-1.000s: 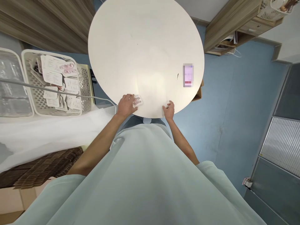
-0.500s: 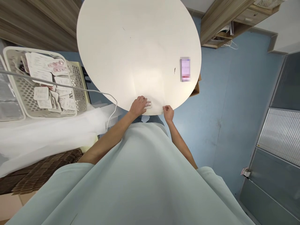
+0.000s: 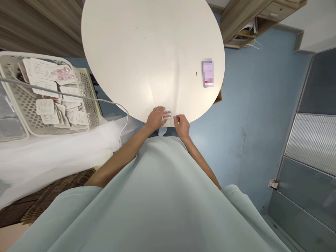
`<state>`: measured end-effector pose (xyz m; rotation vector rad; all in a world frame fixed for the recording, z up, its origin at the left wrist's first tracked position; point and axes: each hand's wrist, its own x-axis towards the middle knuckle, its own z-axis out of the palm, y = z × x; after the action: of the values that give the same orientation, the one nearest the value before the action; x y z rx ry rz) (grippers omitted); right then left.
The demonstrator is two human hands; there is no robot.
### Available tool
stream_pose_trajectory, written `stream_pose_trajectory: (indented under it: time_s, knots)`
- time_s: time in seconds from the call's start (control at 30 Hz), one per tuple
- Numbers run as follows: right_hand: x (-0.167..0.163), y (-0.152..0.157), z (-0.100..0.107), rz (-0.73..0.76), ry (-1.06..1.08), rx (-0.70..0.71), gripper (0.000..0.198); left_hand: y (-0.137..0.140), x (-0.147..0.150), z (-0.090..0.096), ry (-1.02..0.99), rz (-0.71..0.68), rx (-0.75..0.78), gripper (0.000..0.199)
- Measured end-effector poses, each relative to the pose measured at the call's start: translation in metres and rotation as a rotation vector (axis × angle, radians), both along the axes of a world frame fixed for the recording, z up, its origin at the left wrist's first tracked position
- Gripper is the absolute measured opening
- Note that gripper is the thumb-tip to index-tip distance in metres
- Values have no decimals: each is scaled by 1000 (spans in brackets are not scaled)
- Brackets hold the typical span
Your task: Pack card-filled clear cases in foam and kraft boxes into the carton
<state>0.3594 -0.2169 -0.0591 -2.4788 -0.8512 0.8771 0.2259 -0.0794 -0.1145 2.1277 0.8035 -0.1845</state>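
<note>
Near the front edge of the round white table point(image 3: 126, 52), my left hand point(image 3: 155, 118) grips the left side of a small clear pack. In this pack point(image 3: 167, 113), several dark pink pieces sit in two rows. It lies flat, its left edge partly under my fingers and thumb. Just to its right is my right hand point(image 3: 183, 125), its fingers curled into a pinch and apart from the pack. Whatever may be between those fingertips is too small to make out.
A phone-sized blurred purple object point(image 3: 208, 72) lies toward the table's right side. At left stands a white perforated basket point(image 3: 90, 105) of carded packs, with a grey cable point(image 3: 105, 102) running across it. White sheeting point(image 3: 65, 148) lies below. A wooden cabinet point(image 3: 236, 21) stands back right.
My right hand has moved left, closer to the pack. More of the pack shows beside my left hand, whose grip stays at its left side. The view has shifted slightly.
</note>
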Motion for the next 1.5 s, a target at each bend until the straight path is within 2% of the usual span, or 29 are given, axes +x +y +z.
stream_pose_trajectory:
  time_s: [0.1, 0.27, 0.4, 0.53, 0.63, 0.83, 0.93, 1.17, 1.4, 1.5]
  knots:
    - [-19, 13, -5, 137, -6, -33, 27, 0, -11, 8, -5, 161, -67, 51]
    - [-43, 29, -24, 306, -30, -131, 23, 2, -15, 14, 125, 283, -211, 43]
    - [-53, 30, -38, 344, -55, -168, 24, 5, -8, 5, 226, 358, -241, 34]
    - [-56, 27, -43, 384, -68, -165, 22, 6, -5, -7, 267, 389, -231, 23]
    - [-53, 23, -40, 332, -54, -136, 21, 6, -6, -12, 279, 405, -242, 23]
    - [-24, 17, -43, 5, -18, -93, 25, 2, -6, -15, 305, 432, -255, 26]
    - [-10, 18, -51, -89, 32, -109, 27, 0, -6, -15, 307, 420, -229, 27]
    - [0, 28, -65, -104, 168, -150, 31, 2, -4, -14, 368, 417, -220, 25]
    - [8, 34, -65, -55, 233, -177, 24, 2, 0, -9, 457, 461, -238, 21]
    - [12, 34, -61, -43, 252, -195, 24, -7, 1, 1, 405, 485, -134, 33]
